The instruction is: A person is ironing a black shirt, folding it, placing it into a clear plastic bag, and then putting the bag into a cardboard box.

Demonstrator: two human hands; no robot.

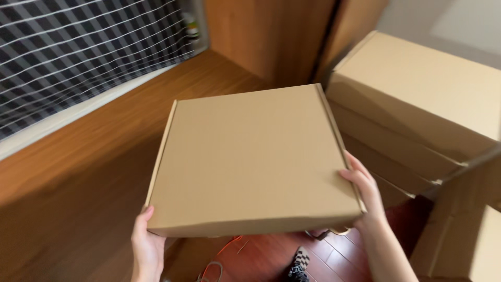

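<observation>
A flat, closed cardboard box [250, 162] fills the middle of the frame, held level between two bare hands above a wooden counter [78, 177] that runs from the left edge toward the upper centre. The left hand [147, 245], at the lower left of the box, cups its near left corner: the thumb presses against the front edge while the other fingers are tucked under the box and out of sight. The right hand [365, 196], at the lower right, lies along the box's right edge near the front corner, its fingers [357, 175] spread and curled over the rim onto the lid, the palm against the side wall. Both hands are thus closed on the box, and it appears to rest on nothing else. To the right, a stack of larger cardboard boxes [417, 99] rises close beside the held box, and another carton [464, 240] shows at the lower right corner. In the upper left of the frame sits a dark checked fabric [78, 47] with pale lines. Below the box, at the bottom centre, dark red floorboards [271, 250] show, with a black-and-white patterned shoe [298, 263] on them.
</observation>
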